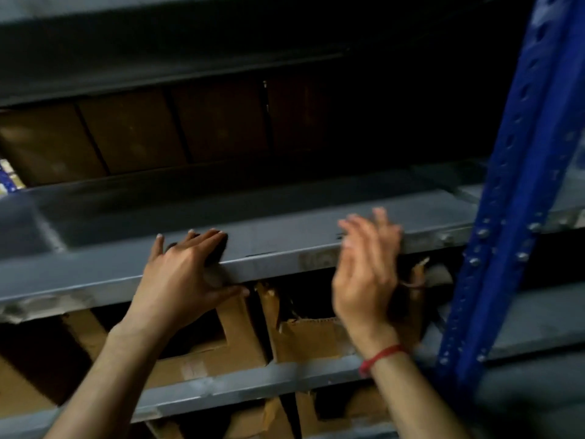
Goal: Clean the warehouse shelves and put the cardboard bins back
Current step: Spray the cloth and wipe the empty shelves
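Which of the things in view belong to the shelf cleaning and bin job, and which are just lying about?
Part of the job:
- grey shelf
- left hand, pressing on its front edge
- right hand, open, blurred
- cardboard bins below
- brown bins at the back

Just there:
- blue post
- red wrist thread
- blue-and-white packs, far left
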Tool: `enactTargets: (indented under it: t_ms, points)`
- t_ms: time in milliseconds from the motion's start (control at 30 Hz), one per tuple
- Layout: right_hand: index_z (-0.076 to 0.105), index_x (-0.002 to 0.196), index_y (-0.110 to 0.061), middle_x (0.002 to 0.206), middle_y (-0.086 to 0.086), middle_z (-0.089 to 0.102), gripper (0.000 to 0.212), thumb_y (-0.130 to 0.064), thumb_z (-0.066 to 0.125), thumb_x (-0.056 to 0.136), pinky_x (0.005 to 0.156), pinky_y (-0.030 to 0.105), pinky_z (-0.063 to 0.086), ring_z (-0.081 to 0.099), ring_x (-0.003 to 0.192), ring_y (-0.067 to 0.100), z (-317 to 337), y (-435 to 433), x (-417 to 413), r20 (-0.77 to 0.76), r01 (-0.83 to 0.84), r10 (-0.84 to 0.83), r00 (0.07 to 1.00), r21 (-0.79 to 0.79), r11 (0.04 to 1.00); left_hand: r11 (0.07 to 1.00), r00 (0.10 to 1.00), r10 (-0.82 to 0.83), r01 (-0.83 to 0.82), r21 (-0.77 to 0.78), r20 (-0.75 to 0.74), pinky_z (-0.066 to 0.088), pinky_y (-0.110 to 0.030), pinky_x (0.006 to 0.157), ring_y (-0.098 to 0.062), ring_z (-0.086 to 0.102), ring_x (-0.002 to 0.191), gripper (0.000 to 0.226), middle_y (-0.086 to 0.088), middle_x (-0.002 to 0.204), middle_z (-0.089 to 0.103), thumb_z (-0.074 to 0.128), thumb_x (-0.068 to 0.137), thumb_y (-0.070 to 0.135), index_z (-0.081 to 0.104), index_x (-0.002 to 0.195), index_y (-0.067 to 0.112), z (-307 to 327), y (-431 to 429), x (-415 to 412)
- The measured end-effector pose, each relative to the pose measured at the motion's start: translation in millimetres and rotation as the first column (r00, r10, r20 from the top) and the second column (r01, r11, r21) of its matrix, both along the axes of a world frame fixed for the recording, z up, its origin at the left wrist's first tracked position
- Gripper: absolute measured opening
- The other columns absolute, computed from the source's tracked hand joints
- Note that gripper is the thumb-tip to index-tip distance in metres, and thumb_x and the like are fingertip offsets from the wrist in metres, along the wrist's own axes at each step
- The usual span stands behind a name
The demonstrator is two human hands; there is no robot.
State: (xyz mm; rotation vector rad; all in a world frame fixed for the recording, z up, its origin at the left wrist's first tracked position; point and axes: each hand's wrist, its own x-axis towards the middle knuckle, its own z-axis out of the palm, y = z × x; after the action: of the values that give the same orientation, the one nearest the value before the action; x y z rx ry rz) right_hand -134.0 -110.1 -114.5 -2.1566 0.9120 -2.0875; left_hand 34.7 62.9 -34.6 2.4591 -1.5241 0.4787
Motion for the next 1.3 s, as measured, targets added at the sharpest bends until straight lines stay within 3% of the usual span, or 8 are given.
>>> enactTargets:
  t_ms: [100, 200, 333, 500, 667, 833, 1067, 1300]
  points:
    - [0.069, 0.121, -0.003, 0.126, 0.013, 0.067, 0.029, -0.005, 0.051, 0.098, 0.120, 0.046, 0.026, 0.049, 0.134, 0.029, 1, 21, 25, -0.153, -0.183, 0.158, 0.976, -0.169, 0.968, 0.985, 0.986, -0.167, 0.167, 0.041, -0.001, -0.011, -0.057, 0.120, -0.012, 0.002, 0.153, 0.111, 0.015, 0.162, 0.013, 0.060, 0.063, 0.083, 0.017, 0.156, 0.040, 8, -34, -28]
    - [0.065, 0.129, -0.006, 0.133, 0.013, 0.063, 0.031, -0.010, 0.055, 0.100, 0.118, 0.045, 0.031, 0.050, 0.135, 0.029, 7, -5, -1, -0.348, -0.228, 0.110, 0.931, -0.320, 0.920, 0.972, 0.972, -0.232, 0.231, 0.040, 0.029, -0.008, -0.055, 0.122, -0.009, -0.001, 0.153, 0.109, 0.019, 0.162, 0.009, 0.036, 0.063, 0.094, 0.010, 0.156, 0.044, 1, -53, -39]
    - [0.062, 0.131, -0.005, 0.137, 0.012, 0.060, 0.041, 0.003, 0.062, 0.091, 0.121, 0.047, 0.022, 0.043, 0.140, 0.031, 0, -70, -81, -0.252, 0.082, -0.154, 0.955, -0.275, 0.958, 0.977, 0.972, -0.212, 0.209, 0.035, 0.105, 0.015, -0.056, 0.121, -0.017, 0.014, 0.152, 0.106, 0.013, 0.162, 0.021, 0.026, 0.065, 0.096, 0.016, 0.156, 0.044, -8, -48, -29]
    - [0.066, 0.124, 0.000, 0.131, 0.013, 0.064, 0.029, -0.003, 0.049, 0.100, 0.122, 0.045, 0.022, 0.044, 0.138, 0.032, -1, -67, -73, -0.015, 0.116, -0.118, 0.993, -0.103, 0.988, 0.978, 0.969, -0.206, 0.197, 0.075, 0.138, -0.009, -0.061, 0.118, -0.018, 0.000, 0.152, 0.117, 0.013, 0.164, 0.006, 0.022, 0.058, 0.102, 0.004, 0.158, 0.042, -3, -69, -52]
    - [0.069, 0.123, -0.007, 0.124, 0.007, 0.068, 0.026, -0.014, 0.061, 0.100, 0.111, 0.043, 0.041, 0.060, 0.123, 0.025, 8, -75, -82, -0.318, -0.115, -0.016, 0.948, -0.387, 0.915, 0.935, 0.934, -0.351, 0.346, 0.074, 0.064, -0.016, -0.057, 0.118, -0.012, -0.010, 0.152, 0.118, 0.017, 0.164, 0.000, 0.030, 0.056, 0.098, -0.003, 0.156, 0.045, 5, -107, -86]
    - [0.068, 0.124, -0.006, 0.119, 0.009, 0.069, 0.026, -0.013, 0.058, 0.101, 0.097, 0.041, 0.050, 0.062, 0.111, 0.027, 20, -110, -146, -0.388, -0.012, -0.196, 0.901, -0.473, 0.881, 0.942, 0.938, -0.329, 0.318, 0.109, 0.113, -0.019, -0.058, 0.117, -0.012, -0.016, 0.151, 0.117, 0.019, 0.162, -0.007, 0.009, 0.055, 0.107, -0.006, 0.154, 0.047, 6, -109, -88]
    - [0.064, 0.119, 0.011, 0.116, 0.024, 0.064, 0.025, 0.000, 0.052, 0.100, 0.104, 0.017, 0.040, 0.053, 0.113, 0.029, 119, -119, -162, 0.142, 0.111, -0.056, 0.988, -0.416, 0.902, 0.865, 0.865, -0.501, 0.501, 0.006, 0.009, -0.019, -0.058, 0.117, -0.012, -0.010, 0.153, 0.109, 0.017, 0.165, 0.006, 0.034, 0.067, 0.099, 0.006, 0.157, 0.044, 21, -164, -139]
    - [0.038, 0.144, 0.011, 0.154, 0.027, 0.033, 0.049, -0.009, 0.049, 0.101, 0.121, 0.048, 0.026, 0.026, 0.147, 0.038, 63, -134, -143, -0.046, 0.018, -0.029, 0.999, -0.233, 0.972, 0.899, 0.878, -0.427, 0.387, 0.204, 0.215, -0.005, -0.064, 0.120, -0.021, -0.009, 0.154, 0.097, 0.005, 0.168, -0.001, 0.046, 0.084, 0.078, -0.004, 0.158, 0.038, 9, -195, -154]
